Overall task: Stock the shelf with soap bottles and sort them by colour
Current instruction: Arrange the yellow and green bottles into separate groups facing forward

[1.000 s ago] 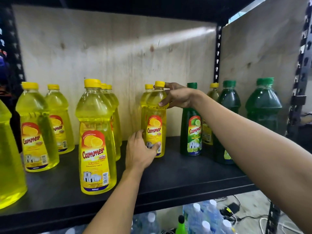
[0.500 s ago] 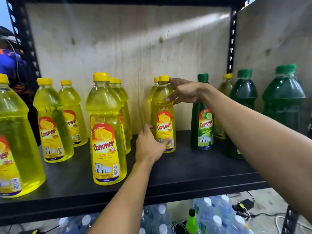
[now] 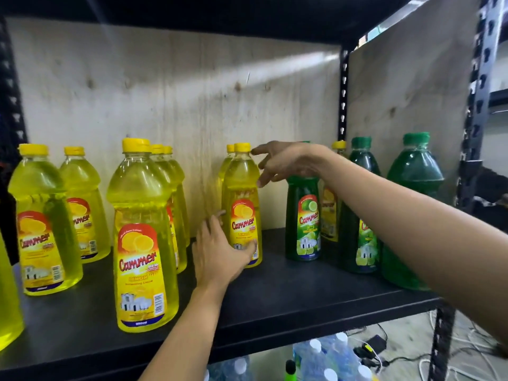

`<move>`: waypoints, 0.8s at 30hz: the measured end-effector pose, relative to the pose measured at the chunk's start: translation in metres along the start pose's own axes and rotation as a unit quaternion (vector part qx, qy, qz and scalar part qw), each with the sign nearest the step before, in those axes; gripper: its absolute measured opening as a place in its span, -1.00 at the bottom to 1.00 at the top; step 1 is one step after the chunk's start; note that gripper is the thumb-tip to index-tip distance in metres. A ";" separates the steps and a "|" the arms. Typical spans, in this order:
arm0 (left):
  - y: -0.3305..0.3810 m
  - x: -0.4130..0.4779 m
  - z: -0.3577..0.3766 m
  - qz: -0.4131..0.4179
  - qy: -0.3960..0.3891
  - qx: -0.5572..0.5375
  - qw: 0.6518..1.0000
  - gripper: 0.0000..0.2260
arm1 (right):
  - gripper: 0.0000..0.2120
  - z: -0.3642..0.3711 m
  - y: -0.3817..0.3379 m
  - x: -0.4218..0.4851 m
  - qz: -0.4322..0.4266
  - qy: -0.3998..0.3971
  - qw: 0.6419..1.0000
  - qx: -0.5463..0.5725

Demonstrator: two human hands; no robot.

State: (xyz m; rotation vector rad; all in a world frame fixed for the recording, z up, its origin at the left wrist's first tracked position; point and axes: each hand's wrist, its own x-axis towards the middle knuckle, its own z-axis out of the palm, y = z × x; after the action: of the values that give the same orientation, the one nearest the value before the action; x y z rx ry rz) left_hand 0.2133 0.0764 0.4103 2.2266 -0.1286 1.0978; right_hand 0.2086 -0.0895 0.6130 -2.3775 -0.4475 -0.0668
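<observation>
**Two hands settle a yellow soap bottle on a part-sorted shelf**

A black metal shelf (image 3: 302,287) backed with pale plywood (image 3: 165,92) holds soap bottles, mostly grouped by colour. Large yellow plastic bottles with yellow caps (image 3: 141,215) stand to the left and centre. Dark green plastic bottles with green caps (image 3: 412,193) stand to the right. The sorting looks well advanced but not finished. One yellow-capped yellow bottle (image 3: 328,207) stands at the back among the green ones and would seem to need moving. Whether more stock is to come cannot be told.

The bottle in hand is a slim yellow plastic soap bottle with a lemon label (image 3: 242,188). It stands upright at the right end of the yellow group, just in front of another like it.

The left hand (image 3: 220,251) holds its base. The thumb (image 3: 251,247) lies across the lower front of the label, and the fingers (image 3: 220,214) curl round the left side.

The right hand (image 3: 286,163) is at the neck, fingers spread wide and gripping nothing. One fingertip is at the cap and the thumb is beside the shoulder. Whether they touch cannot be told.
</observation>
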 end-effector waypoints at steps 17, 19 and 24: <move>0.040 -0.009 0.012 0.280 0.038 0.016 0.959 -0.55 | -0.26 -0.147 0.078 -0.011 0.181 0.175 0.966 -0.063; 0.036 -0.005 0.011 0.249 0.048 0.001 0.967 -0.51 | -0.25 -0.147 0.081 -0.003 0.192 0.177 0.962 -0.082; 0.022 0.000 0.011 0.147 0.091 0.001 0.985 -0.33 | -0.09 -0.139 0.089 0.011 0.219 0.141 0.958 -0.120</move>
State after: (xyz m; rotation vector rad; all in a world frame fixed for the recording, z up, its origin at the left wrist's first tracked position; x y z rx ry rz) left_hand 0.2126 0.0527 0.4166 2.1419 -0.3880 1.4527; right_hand 0.2595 -0.2389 0.6627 -2.5956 0.2391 -0.2658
